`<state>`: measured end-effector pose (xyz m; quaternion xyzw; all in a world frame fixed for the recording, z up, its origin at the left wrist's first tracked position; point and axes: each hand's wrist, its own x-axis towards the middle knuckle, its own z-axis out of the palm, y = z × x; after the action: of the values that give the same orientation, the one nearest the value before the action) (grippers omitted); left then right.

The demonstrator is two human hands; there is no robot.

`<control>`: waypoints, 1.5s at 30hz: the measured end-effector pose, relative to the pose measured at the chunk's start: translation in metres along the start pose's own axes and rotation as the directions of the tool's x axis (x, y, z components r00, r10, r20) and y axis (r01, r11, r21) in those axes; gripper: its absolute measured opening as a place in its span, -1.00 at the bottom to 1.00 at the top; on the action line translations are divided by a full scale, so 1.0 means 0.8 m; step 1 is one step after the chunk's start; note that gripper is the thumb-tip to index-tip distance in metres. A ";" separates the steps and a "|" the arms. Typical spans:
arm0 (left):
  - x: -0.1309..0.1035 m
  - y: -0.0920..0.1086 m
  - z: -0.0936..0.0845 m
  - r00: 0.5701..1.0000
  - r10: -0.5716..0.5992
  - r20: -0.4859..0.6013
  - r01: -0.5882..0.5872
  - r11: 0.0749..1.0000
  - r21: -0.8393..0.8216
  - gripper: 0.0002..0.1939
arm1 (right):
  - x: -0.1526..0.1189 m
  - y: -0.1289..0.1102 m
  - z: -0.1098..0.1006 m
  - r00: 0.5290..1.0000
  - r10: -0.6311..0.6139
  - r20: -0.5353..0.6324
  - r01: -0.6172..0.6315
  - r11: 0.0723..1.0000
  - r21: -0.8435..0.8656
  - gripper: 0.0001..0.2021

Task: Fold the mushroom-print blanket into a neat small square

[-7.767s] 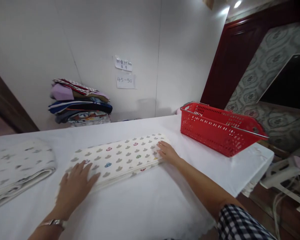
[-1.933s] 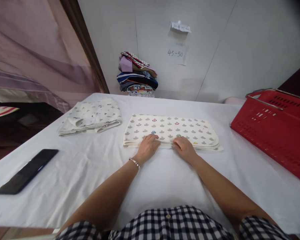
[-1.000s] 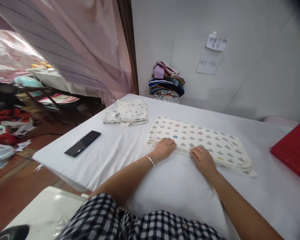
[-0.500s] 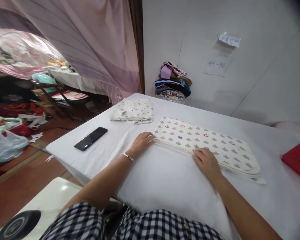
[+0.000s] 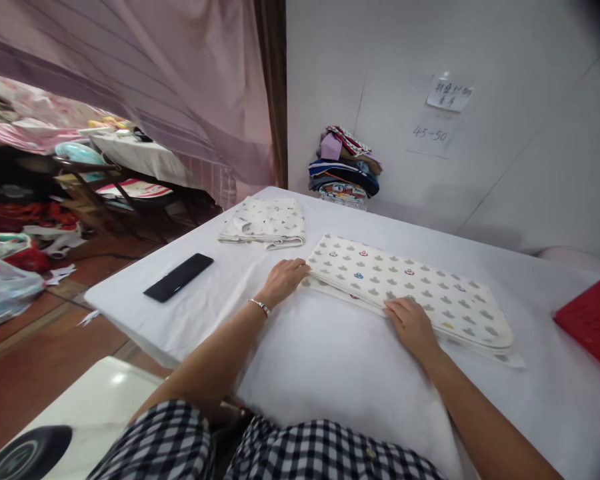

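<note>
A long folded white cloth [image 5: 375,267] printed with grey, red and blue figures lies in layers on the white-covered table [image 5: 350,373]. My left hand [image 5: 285,277], with a bracelet on its wrist, is closed on the near left corner of the cloth, thumb hidden. Farther right, my right hand [image 5: 413,323] grips the near edge, fingers bent over the top. Between the hands, a printed lower layer peeks out below the upper ones. Behind my left hand lies a second folded printed cloth [image 5: 267,220].
A black phone [image 5: 179,277] lies on the table's left side. Stacked folded clothes [image 5: 345,163] stand by the wall at the back. A red object [image 5: 593,320] is at the right edge. A pink curtain [image 5: 205,87] hangs at the left, and a white stool-like surface [image 5: 105,393] is below.
My left hand has moved slightly up with the cloth's near left corner, and more of the lower layer shows beneath. My right hand stays at the near edge. The view has shifted slightly.
</note>
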<state>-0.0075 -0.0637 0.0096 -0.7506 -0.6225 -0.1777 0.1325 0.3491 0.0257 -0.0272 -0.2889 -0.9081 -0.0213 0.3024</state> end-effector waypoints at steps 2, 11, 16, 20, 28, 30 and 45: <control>-0.001 -0.001 -0.001 0.999 -0.020 0.040 0.020 1.000 0.007 -0.70 | 0.000 -0.001 -0.001 1.000 -0.002 0.023 0.002 1.000 -0.008 -0.73; -0.016 -0.001 0.002 0.982 -0.102 0.162 0.113 0.992 -0.055 -0.67 | 0.003 -0.008 -0.005 0.993 0.056 0.107 -0.055 0.998 -0.014 -0.72; 0.000 0.002 -0.006 0.977 -0.183 0.113 0.197 0.972 -0.128 -0.63 | 0.010 -0.016 -0.009 0.984 0.097 0.148 -0.093 0.995 -0.036 -0.72; 0.044 0.031 -0.009 0.987 -0.163 0.008 0.164 0.983 -0.087 -0.55 | 0.017 -0.017 -0.006 0.980 0.128 0.154 -0.126 0.992 -0.021 -0.74; 0.071 0.065 0.045 0.951 -0.165 0.263 0.159 0.986 0.046 -0.44 | 0.014 -0.017 -0.016 0.963 0.218 0.161 -0.246 0.951 0.186 -0.79; 0.067 0.060 0.053 0.953 -0.150 0.265 0.138 0.988 0.063 -0.43 | 0.012 -0.003 -0.028 0.940 0.297 0.168 -0.332 0.912 0.241 -0.75; 0.064 0.057 0.054 0.971 -0.119 0.208 0.126 0.992 -0.023 -0.51 | -0.073 0.111 -0.095 0.637 0.726 0.259 -0.587 0.675 -0.447 -0.56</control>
<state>0.0501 -0.0084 -0.0061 -0.7273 -0.6748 -0.1178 0.0425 0.4757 0.0538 -0.0096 -0.6457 -0.7627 0.0061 0.0362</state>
